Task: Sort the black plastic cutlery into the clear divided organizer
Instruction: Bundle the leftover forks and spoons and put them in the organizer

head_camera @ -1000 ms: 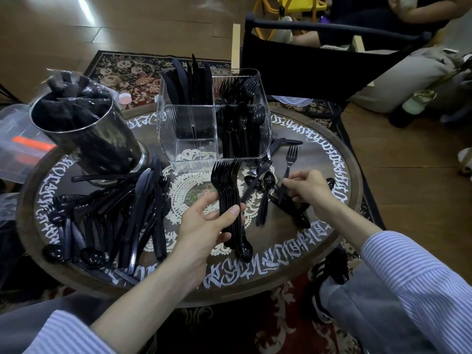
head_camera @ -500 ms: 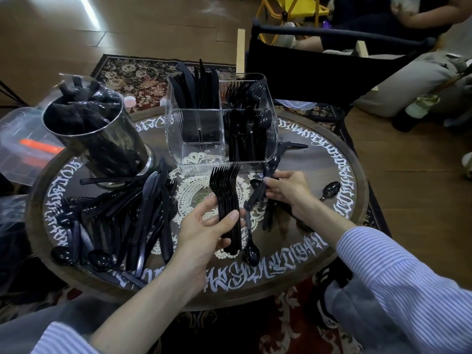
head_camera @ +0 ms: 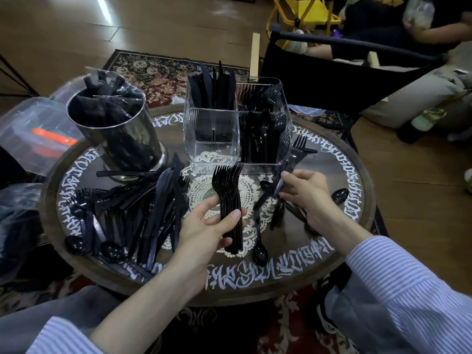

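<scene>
In the left hand [head_camera: 204, 226], fingers [head_camera: 231, 218] wrap the stacked forks [head_camera: 228, 198].

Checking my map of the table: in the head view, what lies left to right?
Round metal cup → heap of loose black cutlery → stack of black forks in left hand → right hand → lone black spoon.

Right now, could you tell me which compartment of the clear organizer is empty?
The front-left compartment of the clear organizer: only the table's white pattern shows through it, while the other three hold black cutlery.
</scene>
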